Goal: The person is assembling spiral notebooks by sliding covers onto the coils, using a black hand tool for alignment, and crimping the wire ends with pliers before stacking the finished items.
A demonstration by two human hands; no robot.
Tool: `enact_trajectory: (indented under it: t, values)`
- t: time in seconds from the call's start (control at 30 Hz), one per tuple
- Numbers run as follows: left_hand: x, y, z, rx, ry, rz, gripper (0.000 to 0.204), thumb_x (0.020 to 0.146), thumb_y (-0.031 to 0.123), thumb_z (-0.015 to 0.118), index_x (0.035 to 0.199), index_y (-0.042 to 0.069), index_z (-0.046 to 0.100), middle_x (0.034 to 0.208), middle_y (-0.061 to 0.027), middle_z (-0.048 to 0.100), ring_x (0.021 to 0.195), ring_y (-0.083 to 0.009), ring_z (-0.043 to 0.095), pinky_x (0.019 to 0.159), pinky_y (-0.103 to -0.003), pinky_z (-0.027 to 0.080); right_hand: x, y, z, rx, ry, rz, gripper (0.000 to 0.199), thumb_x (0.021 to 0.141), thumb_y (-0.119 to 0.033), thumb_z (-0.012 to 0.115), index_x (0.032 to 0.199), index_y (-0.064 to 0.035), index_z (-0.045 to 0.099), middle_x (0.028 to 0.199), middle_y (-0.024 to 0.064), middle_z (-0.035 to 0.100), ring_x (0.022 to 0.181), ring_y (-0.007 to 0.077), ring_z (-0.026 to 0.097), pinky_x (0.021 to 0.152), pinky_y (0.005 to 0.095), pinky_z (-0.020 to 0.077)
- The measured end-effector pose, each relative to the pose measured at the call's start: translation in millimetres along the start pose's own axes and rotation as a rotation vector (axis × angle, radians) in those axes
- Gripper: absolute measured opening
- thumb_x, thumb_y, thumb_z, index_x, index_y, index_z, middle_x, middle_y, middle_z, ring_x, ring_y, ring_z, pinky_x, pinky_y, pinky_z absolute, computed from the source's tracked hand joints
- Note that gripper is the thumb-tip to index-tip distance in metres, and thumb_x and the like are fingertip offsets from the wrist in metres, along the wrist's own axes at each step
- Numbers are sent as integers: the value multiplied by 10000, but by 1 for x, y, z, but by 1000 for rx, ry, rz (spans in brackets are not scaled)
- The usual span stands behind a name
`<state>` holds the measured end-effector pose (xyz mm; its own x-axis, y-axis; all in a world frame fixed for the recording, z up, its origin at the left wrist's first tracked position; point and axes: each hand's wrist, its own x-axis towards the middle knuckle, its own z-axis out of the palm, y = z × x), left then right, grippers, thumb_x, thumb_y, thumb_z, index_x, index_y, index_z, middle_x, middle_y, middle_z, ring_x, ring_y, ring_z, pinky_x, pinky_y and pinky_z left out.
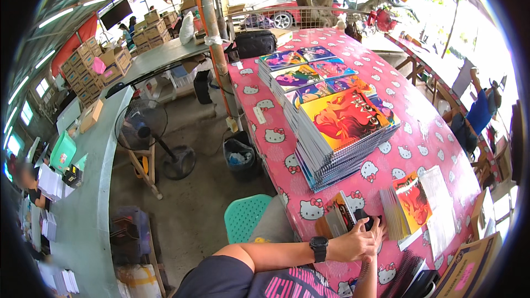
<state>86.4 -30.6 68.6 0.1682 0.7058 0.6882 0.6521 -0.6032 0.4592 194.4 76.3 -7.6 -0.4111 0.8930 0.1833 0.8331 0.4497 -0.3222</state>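
Observation:
My left hand (350, 244), with a black watch on the wrist, meets my right hand (376, 236) over the pink table. The fingers of both are bent and drawn together; whatever they hold is hidden. Just beyond them sits a small dark object (360, 218) whose kind I cannot make out. Left of it a small stack of notebooks (338, 218) stands with its edges showing. To the right lies a fanned pile of spiral notebooks (411, 201) with orange and yellow covers. A tall stack of spiral notebooks (345, 118) rises farther back.
White paper sheets (440, 209) lie right of the fanned pile. A cardboard box (469, 267) and dark spiral coils (404, 273) are at the near right. A green stool (247, 218), a waste bin (239, 157) and a standing fan (144, 129) stand left of the table.

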Motion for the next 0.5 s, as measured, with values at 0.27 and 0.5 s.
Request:
enact_trajectory:
  t: [0.27, 0.5]
  values:
    - [4, 2, -15, -39, -152, -108, 226, 843, 380, 607, 867, 155, 612, 844, 33, 574, 973, -151, 539, 1057, -557, 188, -18, 37, -21, 1931, -544, 323, 499, 955, -471, 433, 1259, -85, 517, 1234, 101, 569, 1077, 265, 565, 943, 401, 429]
    - [4, 5, -19, -28, -81, -105, 265, 827, 404, 622, 942, 166, 632, 867, 44, 594, 975, -141, 545, 1067, -546, 189, -38, 26, -41, 2113, -427, 4, 709, 894, -627, 420, 1263, -27, 507, 1230, 122, 571, 1085, 252, 566, 950, 410, 447]
